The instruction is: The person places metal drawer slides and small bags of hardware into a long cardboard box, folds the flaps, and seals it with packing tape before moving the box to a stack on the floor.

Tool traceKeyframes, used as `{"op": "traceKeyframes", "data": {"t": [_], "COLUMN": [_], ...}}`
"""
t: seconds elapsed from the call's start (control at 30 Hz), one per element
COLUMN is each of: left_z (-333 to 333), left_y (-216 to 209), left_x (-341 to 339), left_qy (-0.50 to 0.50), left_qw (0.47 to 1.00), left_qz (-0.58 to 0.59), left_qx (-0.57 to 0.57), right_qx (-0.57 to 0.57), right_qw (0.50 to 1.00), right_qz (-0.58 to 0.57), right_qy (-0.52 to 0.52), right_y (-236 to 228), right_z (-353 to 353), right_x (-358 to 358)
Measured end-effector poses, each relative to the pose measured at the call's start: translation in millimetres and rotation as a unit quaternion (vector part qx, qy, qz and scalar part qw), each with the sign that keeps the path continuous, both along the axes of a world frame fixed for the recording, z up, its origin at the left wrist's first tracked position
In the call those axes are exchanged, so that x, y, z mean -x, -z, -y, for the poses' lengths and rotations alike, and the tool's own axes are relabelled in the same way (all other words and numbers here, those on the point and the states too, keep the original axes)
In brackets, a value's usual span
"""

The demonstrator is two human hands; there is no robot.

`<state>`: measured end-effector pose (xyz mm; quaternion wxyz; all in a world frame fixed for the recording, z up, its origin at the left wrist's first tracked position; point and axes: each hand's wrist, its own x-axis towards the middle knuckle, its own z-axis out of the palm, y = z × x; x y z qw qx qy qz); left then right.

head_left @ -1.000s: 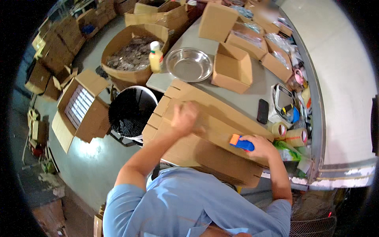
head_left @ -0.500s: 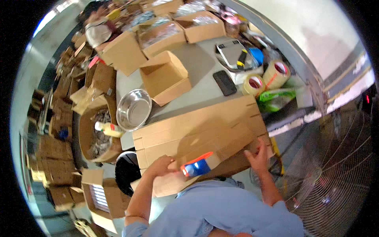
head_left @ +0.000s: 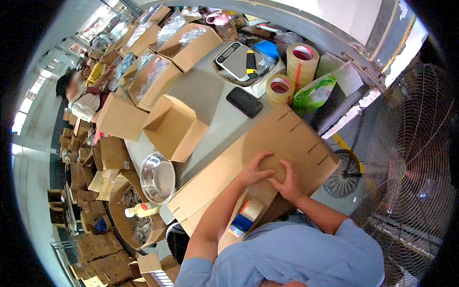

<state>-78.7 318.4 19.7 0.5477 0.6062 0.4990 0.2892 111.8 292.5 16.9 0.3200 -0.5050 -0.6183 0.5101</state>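
A flattened cardboard box (head_left: 224, 167) lies across the near part of the table, slots cut along its right end. My left hand (head_left: 256, 171) rests on it, thumb and fingers apart in a curve. Facing it, almost touching, my right hand (head_left: 288, 183) is on the same cardboard with its thumb and fingers likewise apart. Neither hand holds anything that I can see. Close to my body, beside my left forearm, a blue and orange tape dispenser (head_left: 241, 224) with a roll of tape lies on the cardboard.
Beyond stand an open carton (head_left: 176, 125), a steel bowl (head_left: 158, 178), a black phone (head_left: 244, 102), tape rolls (head_left: 302, 64), a scale (head_left: 234, 62) and a yellow-black cutter (head_left: 251, 64). A large caged fan (head_left: 406, 162) is at right. A person (head_left: 83, 103) works far left.
My left hand has moved right and forward from the cardboard's near left, beside my right hand, which has shifted left. The tape dispenser sits turned near my body. The view has swung right.
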Motion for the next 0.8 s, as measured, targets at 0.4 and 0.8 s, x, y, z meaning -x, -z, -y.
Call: {"op": "traceKeyframes", "data": {"t": [0.4, 0.8], "left_z": [-15.6, -8.5], "left_y": [0.8, 4.5], "left_x": [0.2, -6.4], "left_qy": [0.014, 0.018], "left_qw": [0.966, 0.998], "left_qz": [-0.252, -0.053], "left_qx": [-0.059, 0.012], "right_qx": [0.016, -0.212], "right_qw": [0.979, 0.898], "right_qz": [0.201, -0.098], "right_qy": [0.02, -0.372], "right_y": [0.8, -89.4], "right_z": [-1.5, 8.0], "right_x": [-7.1, 15.5]}}
